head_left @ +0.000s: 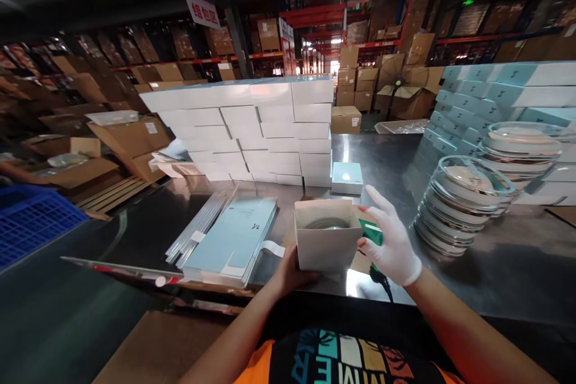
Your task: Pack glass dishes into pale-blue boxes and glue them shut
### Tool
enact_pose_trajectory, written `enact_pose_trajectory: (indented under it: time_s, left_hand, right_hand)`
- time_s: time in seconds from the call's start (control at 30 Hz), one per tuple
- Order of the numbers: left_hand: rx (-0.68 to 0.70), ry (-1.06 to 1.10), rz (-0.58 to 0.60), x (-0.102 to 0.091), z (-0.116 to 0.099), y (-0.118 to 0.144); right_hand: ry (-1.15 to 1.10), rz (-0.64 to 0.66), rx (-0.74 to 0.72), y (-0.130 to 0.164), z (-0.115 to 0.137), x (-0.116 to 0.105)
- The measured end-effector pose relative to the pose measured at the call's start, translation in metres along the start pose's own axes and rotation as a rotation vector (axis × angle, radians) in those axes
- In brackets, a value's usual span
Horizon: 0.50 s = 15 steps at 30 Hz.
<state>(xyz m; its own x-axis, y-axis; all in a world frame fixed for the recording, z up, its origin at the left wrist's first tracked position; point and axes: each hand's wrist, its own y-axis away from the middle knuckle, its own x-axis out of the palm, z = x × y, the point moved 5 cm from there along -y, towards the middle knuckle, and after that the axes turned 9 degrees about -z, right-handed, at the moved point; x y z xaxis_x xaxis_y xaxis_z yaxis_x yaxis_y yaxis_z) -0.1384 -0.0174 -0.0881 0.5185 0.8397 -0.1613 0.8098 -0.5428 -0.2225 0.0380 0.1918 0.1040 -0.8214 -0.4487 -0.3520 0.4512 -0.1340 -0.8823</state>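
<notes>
A small white open-topped box point(327, 249) stands upright in front of me, with a round, shiny rim point(330, 224) visible inside it. My left hand point(291, 273), bare, wraps the box's lower left corner; its fingertips are partly hidden. My right hand point(390, 241), in a white glove, is beside the box's right wall with fingers apart; whether its fingertips touch the wall is unclear. A green tool with a black handle point(379, 276) lies partly hidden behind the gloved hand. Past the box sits a closed pale blue and white box point(347, 177).
Flat light-blue cartons point(234, 234) and clear plastic sleeves point(198, 228) lie left on the metal table point(499, 270). White boxes point(243, 132) form a wall behind. Stacked glass lids point(454, 210) stand right, before blue boxes point(472, 108). A blue crate point(36, 222) is far left.
</notes>
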Motion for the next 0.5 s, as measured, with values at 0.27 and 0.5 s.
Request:
enact_pose_trajectory:
  time_s: [0.27,0.5]
  left_hand:
    - [0.314,0.016,-0.117,-0.003,-0.074,-0.005]
    - [0.422,0.033,-0.338,-0.005,-0.075,-0.008]
  right_hand:
    - [-0.399,0.028,0.493,0.048,-0.023,0.058]
    - [-0.214,-0.282,0.724,0.043,-0.031,0.089]
